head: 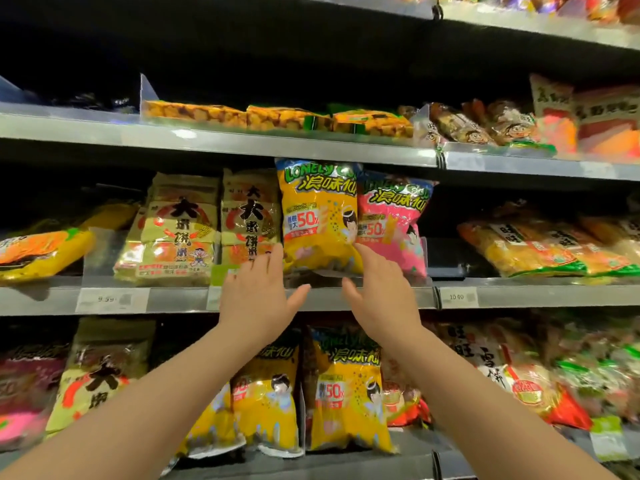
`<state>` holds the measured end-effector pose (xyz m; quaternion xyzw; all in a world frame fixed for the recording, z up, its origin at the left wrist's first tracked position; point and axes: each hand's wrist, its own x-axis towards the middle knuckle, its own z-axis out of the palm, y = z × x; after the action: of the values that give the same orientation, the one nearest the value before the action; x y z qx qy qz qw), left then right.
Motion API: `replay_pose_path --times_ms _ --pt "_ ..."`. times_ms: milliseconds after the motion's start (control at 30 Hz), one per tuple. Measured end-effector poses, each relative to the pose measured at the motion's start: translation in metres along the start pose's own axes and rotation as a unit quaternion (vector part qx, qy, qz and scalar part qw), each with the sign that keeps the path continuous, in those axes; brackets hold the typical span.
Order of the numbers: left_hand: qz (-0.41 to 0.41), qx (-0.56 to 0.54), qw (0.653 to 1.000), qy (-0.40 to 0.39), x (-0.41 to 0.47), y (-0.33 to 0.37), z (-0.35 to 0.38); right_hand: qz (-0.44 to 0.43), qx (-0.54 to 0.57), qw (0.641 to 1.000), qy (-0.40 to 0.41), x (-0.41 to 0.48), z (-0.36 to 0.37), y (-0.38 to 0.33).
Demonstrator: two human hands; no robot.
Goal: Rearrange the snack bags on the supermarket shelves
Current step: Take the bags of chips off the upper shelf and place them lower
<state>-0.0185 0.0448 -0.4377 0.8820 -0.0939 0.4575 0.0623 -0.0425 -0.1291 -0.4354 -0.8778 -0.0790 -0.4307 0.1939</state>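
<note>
Dim aisle, dark upper shelves, edges blurred, wide-angle bowing.

Yellow snack bag (pixel 318 216), upright on the middle shelf (pixel 346 297), blue-green lettering across the top and "50%" printed mid-panel. Just beside a pink snack bag (pixel 394 220) on its right, also upright, overlapped slightly by the yellow one.

Lower corner of the yellow snack bag (pixel 318 216) hidden behind the right hand (pixel 381 299), price tags (pixel 112 299) too blurred to read fully, top-shelf packets (pixel 554 5) cut off by the frame, both forearms running off the bottom edge.
</note>
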Motion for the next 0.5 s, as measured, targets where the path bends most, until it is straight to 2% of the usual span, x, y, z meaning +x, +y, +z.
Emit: replay_pose_path --times_ms 200,333,500 --pt "0.003 -0.043 0.999 -0.014 0.052 0.001 0.055 0.047 0.063 0.997 -0.027 0.052 0.051 0.031" --pt "-0.038 -0.107 0.993 -0.037 0.067 0.001 0.076 0.112 0.075 0.990 -0.031 0.071 0.073 0.037" --pt "-0.068 -0.196 0.978 -0.029 0.074 0.000 0.089 0.108 0.081 0.990 0.036 0.081 0.071 0.034"
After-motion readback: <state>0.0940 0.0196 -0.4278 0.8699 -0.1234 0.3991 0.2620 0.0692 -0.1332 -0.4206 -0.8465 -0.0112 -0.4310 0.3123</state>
